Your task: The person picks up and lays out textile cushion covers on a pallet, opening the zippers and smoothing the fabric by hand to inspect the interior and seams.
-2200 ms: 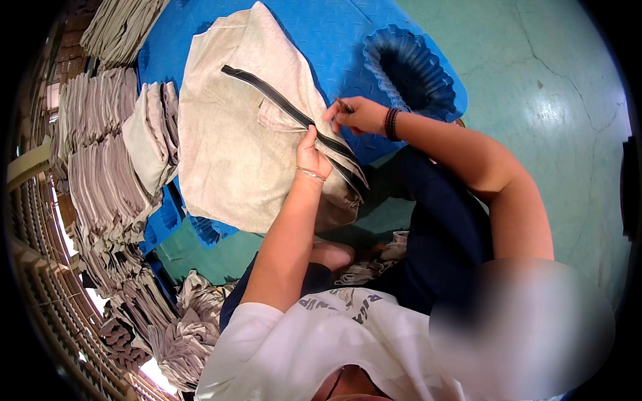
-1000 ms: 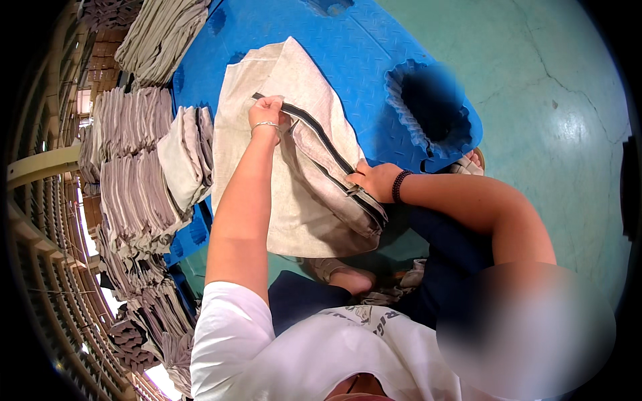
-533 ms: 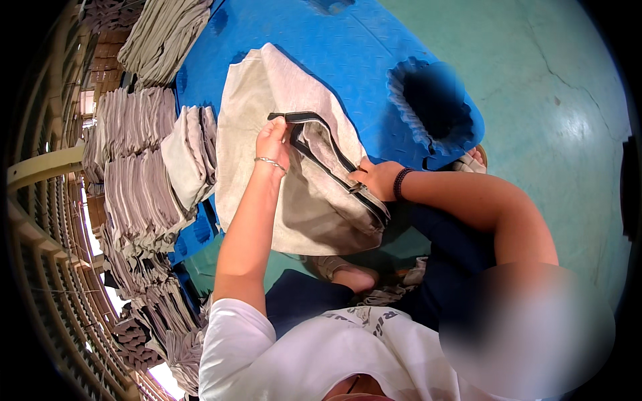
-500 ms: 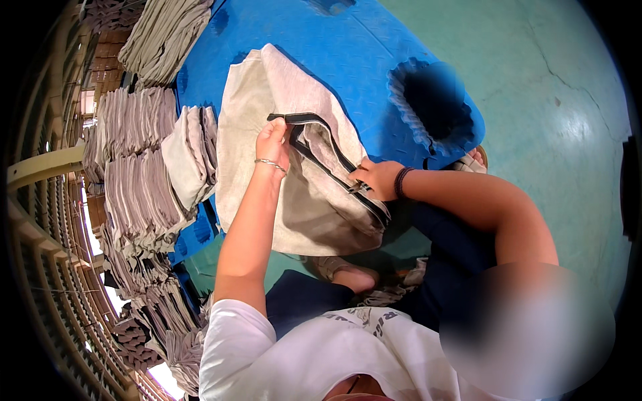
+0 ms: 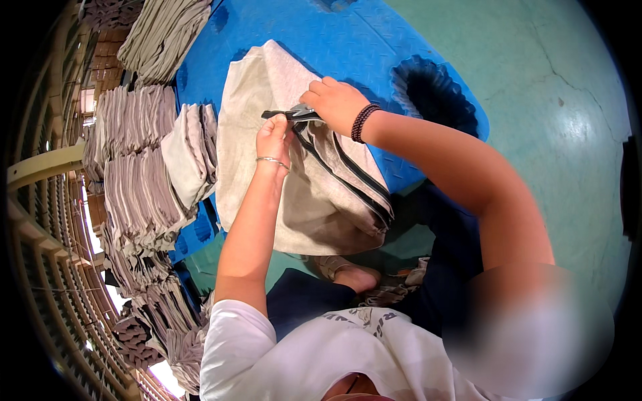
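Observation:
A beige cloth cover (image 5: 251,160) with a black-edged zipper opening lies over the near edge of the blue platform, its lower part hanging toward my legs. My left hand (image 5: 273,139) is closed, pinching the left end of the black zipper (image 5: 364,179) between thumb and fingers. Right beside it, my right hand (image 5: 334,103) is closed over the same end of the zipper from above. A small grey piece (image 5: 302,109) shows at its fingertips, too small to name. To the right of my hands the zipper's two black edges run apart down the cloth.
The blue platform (image 5: 267,27) has a fluted dark hole (image 5: 438,100) at its right corner. Stacks of folded beige cloth (image 5: 137,123) stand along the left, one folded piece (image 5: 184,157) close to the cover. Green floor (image 5: 555,134) lies to the right.
My right hand has moved up and left along the zipper, from its right part to the end beside my left hand. My left hand keeps its pinch in nearly the same place.

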A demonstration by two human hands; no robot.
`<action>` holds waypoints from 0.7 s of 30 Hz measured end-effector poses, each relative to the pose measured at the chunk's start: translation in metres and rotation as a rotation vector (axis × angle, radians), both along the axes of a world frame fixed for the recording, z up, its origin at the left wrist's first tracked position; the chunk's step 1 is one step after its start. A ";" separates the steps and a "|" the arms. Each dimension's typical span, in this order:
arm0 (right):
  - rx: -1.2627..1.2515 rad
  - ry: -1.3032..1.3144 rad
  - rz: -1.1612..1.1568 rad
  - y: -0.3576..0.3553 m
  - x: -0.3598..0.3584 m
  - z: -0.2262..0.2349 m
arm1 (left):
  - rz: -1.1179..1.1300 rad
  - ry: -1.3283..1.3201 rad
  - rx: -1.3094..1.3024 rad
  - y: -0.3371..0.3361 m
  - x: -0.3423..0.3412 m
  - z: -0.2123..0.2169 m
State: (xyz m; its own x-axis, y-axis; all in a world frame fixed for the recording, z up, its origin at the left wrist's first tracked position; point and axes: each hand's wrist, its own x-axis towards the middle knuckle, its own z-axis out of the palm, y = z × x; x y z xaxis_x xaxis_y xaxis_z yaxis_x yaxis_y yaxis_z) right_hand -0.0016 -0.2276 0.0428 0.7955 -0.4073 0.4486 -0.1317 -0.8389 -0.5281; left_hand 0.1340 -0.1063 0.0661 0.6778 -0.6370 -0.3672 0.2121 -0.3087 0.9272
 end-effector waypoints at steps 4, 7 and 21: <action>-0.068 0.002 -0.012 0.004 0.011 0.011 | 0.016 -0.028 0.021 0.003 0.006 -0.002; -0.078 0.059 -0.003 0.006 0.019 0.014 | -0.004 -0.074 0.012 0.004 0.005 0.000; 0.347 -0.105 -0.168 -0.009 0.009 -0.004 | 0.071 -0.208 -0.026 0.000 -0.024 -0.003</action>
State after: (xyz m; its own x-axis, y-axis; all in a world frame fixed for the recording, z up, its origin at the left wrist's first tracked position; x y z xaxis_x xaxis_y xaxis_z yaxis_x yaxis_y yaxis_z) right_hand 0.0074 -0.2363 0.0386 0.6620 -0.6699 0.3363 -0.1825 -0.5792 -0.7945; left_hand 0.1104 -0.1063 0.0630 0.7807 -0.5926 -0.1984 0.0356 -0.2748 0.9609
